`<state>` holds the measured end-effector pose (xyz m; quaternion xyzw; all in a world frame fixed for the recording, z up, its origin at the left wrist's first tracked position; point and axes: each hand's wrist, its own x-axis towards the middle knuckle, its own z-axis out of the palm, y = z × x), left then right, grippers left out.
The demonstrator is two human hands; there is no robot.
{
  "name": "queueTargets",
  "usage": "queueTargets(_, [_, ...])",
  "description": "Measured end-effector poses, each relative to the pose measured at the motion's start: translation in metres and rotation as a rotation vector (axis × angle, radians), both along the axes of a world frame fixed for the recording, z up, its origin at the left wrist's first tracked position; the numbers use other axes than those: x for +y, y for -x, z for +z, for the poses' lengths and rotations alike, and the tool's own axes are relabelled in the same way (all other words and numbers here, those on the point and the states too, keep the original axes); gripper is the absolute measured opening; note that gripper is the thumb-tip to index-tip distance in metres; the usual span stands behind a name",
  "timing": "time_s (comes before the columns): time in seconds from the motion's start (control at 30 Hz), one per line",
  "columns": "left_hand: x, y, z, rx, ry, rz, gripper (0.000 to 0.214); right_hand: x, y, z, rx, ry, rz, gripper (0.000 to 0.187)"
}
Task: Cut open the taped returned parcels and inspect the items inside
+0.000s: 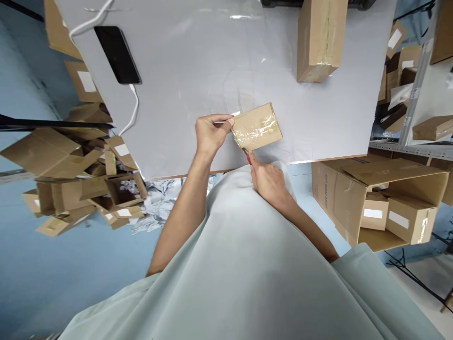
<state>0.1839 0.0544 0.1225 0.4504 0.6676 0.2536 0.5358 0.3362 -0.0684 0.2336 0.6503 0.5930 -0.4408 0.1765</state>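
A small cardboard box (258, 127) with shiny clear tape across it is tilted above the near part of the white table (184, 80). My left hand (211, 133) pinches its left corner between thumb and fingers. Closed around a red-handled utility knife (248, 158), my right hand (267, 182) is just below the box. The knife's tip meets the taped lower left edge of the box; how deep it goes cannot be seen. Most of the handle is hidden in my fingers.
A taller taped carton (320, 42) stands at the back right. A phone (118, 54) with a white cable (133, 108) lies at the left. Opened boxes (53, 151) are heaped left of the table, and a large open carton (336, 198) holding smaller boxes is at the right.
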Motion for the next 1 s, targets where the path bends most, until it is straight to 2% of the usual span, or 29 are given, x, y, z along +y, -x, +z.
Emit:
queueTargets(0.1, [0.003, 0.002, -0.003, -0.013, -0.015, -0.007, 0.030, -0.003, -0.007, 0.009, -0.017, -0.007, -0.016, 0.069])
queueTargets(0.2, [0.006, 0.005, -0.003, -0.016, -0.008, -0.037, 0.032, -0.005, -0.022, 0.016, -0.067, -0.110, -0.134, 0.065])
queueTargets(0.27, [0.007, 0.005, 0.002, 0.029, -0.022, -0.079, 0.030, -0.006, -0.035, 0.015, -0.103, -0.196, -0.235, 0.064])
queueTargets(0.33, [0.005, 0.000, 0.011, 0.112, -0.107, -0.137, 0.030, -0.006, -0.047, 0.011, -0.130, -0.261, -0.310, 0.063])
queueTargets(0.4, [-0.001, -0.012, 0.020, 0.175, -0.246, -0.240, 0.034, -0.007, -0.058, 0.005, -0.150, -0.306, -0.354, 0.063])
queueTargets(0.5, [-0.013, -0.039, 0.025, 0.179, -0.428, -0.492, 0.047, -0.012, -0.070, -0.003, -0.193, -0.330, -0.416, 0.068])
queueTargets(0.57, [-0.020, -0.054, 0.022, 0.188, -0.501, -0.654, 0.056, -0.018, -0.076, -0.009, -0.192, -0.361, -0.466, 0.068])
queueTargets(0.63, [-0.024, -0.062, 0.014, 0.229, -0.550, -0.752, 0.065, -0.023, -0.080, -0.014, -0.136, -0.435, -0.502, 0.061])
queueTargets(0.77, [-0.026, -0.059, -0.002, 0.304, -0.618, -0.799, 0.067, -0.025, -0.081, -0.025, -0.033, -0.538, -0.455, 0.057])
queueTargets(1.0, [-0.024, -0.056, -0.016, 0.245, -0.656, -0.760, 0.062, -0.001, -0.067, -0.040, -0.220, -0.479, -0.323, 0.061])
